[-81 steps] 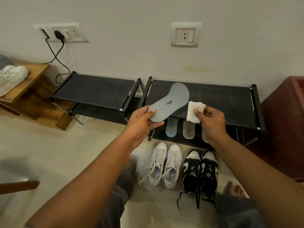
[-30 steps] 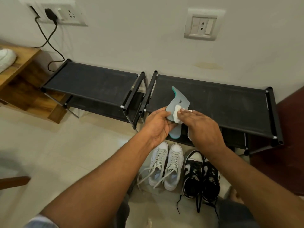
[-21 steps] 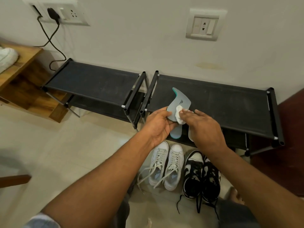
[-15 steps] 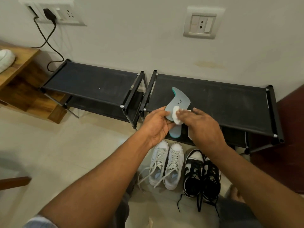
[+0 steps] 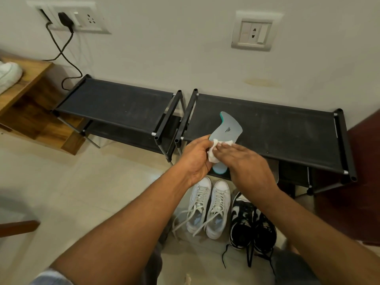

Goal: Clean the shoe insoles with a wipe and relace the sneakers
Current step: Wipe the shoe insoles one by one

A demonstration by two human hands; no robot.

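My left hand [image 5: 196, 159] grips a grey insole [image 5: 227, 128] with a teal edge, held upright in front of the right shoe rack. My right hand [image 5: 244, 161] presses a crumpled white wipe [image 5: 213, 150] against the insole's lower part with straight fingers. Below my hands, a pair of white sneakers [image 5: 208, 208] with loose laces stands on the floor. A pair of black-and-white sneakers [image 5: 251, 223] with untied black laces stands right of them. Another insole [image 5: 219, 168] leans on the rack's lower shelf, mostly hidden by my hands.
Two low black shoe racks [image 5: 119, 108] [image 5: 287, 130] stand side by side against the wall. A wooden shelf [image 5: 24, 87] with a white shoe [image 5: 8, 74] is at the left. A black charger cable [image 5: 65, 54] hangs from a wall socket. A dark red cabinet [image 5: 362, 182] is at the right.
Earlier my hands held the insole and wipe apart; since then the wipe has come onto the insole. Over the last second my right hand rubs it along the lower part.
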